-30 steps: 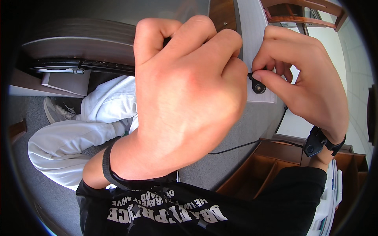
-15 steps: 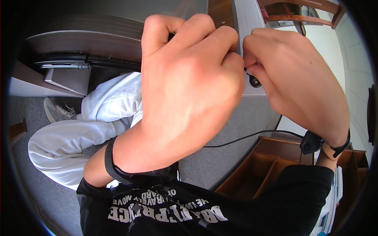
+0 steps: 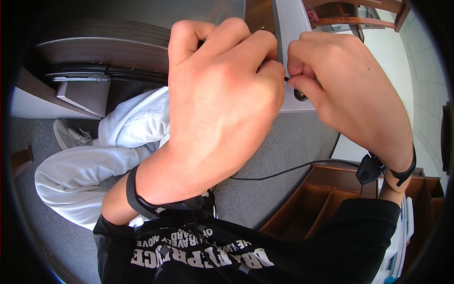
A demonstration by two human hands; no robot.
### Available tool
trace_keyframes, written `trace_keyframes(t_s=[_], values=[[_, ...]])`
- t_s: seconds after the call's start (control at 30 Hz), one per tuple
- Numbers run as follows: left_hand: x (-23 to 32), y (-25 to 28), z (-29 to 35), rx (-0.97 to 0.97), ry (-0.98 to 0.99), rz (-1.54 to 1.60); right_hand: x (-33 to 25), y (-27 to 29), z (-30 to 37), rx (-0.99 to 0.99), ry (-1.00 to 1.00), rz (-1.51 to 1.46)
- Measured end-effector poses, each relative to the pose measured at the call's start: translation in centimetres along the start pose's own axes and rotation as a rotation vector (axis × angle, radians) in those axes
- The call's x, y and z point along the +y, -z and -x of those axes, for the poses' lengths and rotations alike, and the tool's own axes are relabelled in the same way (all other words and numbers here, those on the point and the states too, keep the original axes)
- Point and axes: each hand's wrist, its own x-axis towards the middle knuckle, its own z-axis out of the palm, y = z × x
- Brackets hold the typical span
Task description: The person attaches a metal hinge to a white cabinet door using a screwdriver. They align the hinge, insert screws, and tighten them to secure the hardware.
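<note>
My left hand (image 3: 222, 90) is closed, knuckles up, in the middle of the view. A bit of something dark peeks out between its curled fingers, but what it holds is hidden. Close beside it, my right hand (image 3: 347, 75) pinches a thin black piece (image 3: 287, 79), which shows in the narrow gap between the hands. Just below the right fingertips is a small black part (image 3: 300, 95) with a round, shiny centre. Whether this part joins the thin piece or rests on the pale surface (image 3: 299, 47) behind cannot be told. Each wrist wears a black band.
A black cable (image 3: 279, 175) runs above the grey carpet (image 3: 246, 203) toward the right wrist. A brown compartmented drawer or box (image 3: 302, 206) stands at lower right. Dark curved furniture (image 3: 109, 45) is at upper left, above my white-trousered legs (image 3: 85, 170). A wooden chair (image 3: 354, 21) stands far right.
Both hands shift slightly left in view, as does the pale surface. The gap between the hands widens a little, showing more of the thin black piece.
</note>
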Motion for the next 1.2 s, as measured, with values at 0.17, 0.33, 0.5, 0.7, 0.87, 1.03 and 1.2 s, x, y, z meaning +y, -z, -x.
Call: trace_keyframes(t_s=[0.17, 0.33, 0.5, 0.7, 0.87, 1.03, 1.2], values=[[-0.2, 0.1, -0.1, -0.018, 0.003, 0.013, -0.4, 0.4, -0.1, -0.041, -0.019, 0.065], [-0.1, 0.1, 0.0, -0.016, 0.000, -0.004, -0.7, 0.8, -0.9, -0.087, 0.039, 0.065], [-0.1, 0.2, 0.2, 0.004, -0.009, 0.006, -2.2, 1.2, -1.3, -0.077, 0.021, 0.061], [-0.1, 0.1, 0.1, -0.005, -0.011, -0.003, -1.5, 0.9, -1.5, -0.054, 0.078, 0.034], [-0.1, 0.1, 0.2, -0.019, 0.008, 0.020, -1.4, 1.9, -0.5, 0.014, 0.146, -0.121], [-0.3, 0.0, 0.0, -0.002, -0.018, -0.003, -0.3, 1.8, -1.9, -0.109, 0.159, -0.059], [0.2, 0.5, -0.4, -0.022, -0.018, -0.013, 0.4, 2.0, -2.0, -0.277, 0.082, -0.114]])
